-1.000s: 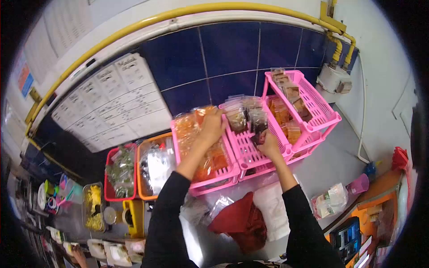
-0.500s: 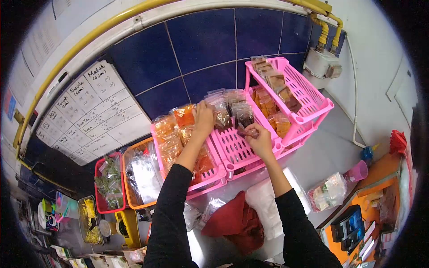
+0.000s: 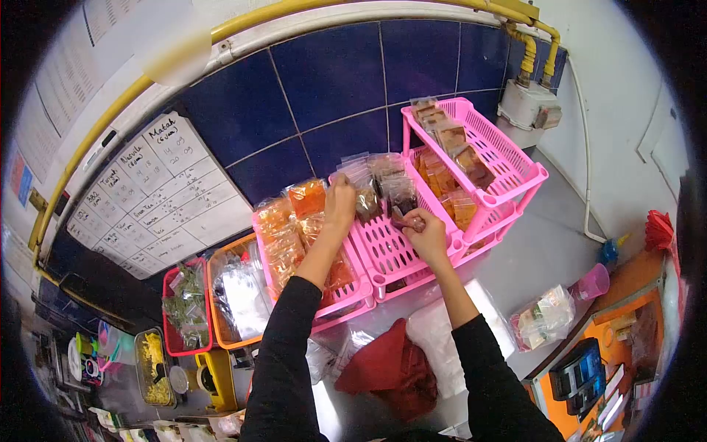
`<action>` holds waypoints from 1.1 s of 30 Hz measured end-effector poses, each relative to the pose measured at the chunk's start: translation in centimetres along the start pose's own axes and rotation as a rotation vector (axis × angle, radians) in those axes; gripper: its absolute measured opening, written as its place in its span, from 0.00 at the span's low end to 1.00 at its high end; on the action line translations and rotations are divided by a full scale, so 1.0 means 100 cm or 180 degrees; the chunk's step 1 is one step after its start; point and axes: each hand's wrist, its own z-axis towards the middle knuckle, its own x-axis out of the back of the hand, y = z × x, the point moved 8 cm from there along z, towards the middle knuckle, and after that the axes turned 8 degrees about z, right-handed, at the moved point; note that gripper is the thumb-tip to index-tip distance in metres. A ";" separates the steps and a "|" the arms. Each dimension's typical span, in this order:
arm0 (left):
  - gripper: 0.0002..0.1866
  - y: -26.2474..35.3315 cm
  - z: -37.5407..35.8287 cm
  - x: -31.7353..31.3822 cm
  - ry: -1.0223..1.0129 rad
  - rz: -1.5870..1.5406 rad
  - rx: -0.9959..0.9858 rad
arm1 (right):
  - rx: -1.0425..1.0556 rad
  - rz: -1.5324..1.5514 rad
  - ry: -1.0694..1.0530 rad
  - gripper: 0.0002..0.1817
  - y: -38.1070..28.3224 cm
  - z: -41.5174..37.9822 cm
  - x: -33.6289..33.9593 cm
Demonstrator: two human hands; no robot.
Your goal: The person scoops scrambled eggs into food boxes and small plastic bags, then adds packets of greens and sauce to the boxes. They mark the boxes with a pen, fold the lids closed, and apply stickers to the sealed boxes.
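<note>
My left hand (image 3: 341, 200) is over the border between two pink baskets, its fingers curled down and pressed together beside the clear-topped sachets. What they grip, if anything, is hidden. To its left, orange sauce sachets (image 3: 305, 197) fill the left pink basket (image 3: 362, 293). My right hand (image 3: 427, 231) is closed in a pinch on a small dark sachet (image 3: 400, 222) above the middle pink basket (image 3: 390, 254). Rows of dark-filled sachets (image 3: 401, 193) stand at that basket's back, just beyond my right fingers. The front of its slotted floor shows bare.
A two-tier pink rack (image 3: 508, 193) with brown and yellow sachets stands at right. Left are an orange basket (image 3: 213, 295) of plastic packets and a red basket (image 3: 168, 324) of green leaf packets. A dark red cloth (image 3: 390, 368) lies in front, a whiteboard (image 3: 162, 199) behind.
My left hand has shifted slightly right, from the orange sachets' edge toward the clear-topped ones. My right hand stays over the middle basket, turned a little. The camera view has tilted slightly.
</note>
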 end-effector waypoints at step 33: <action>0.05 0.200 -0.756 0.559 0.2524 -0.0198 0.5443 | -0.2301 0.2117 -0.5848 0.06 -0.195 -0.671 -0.144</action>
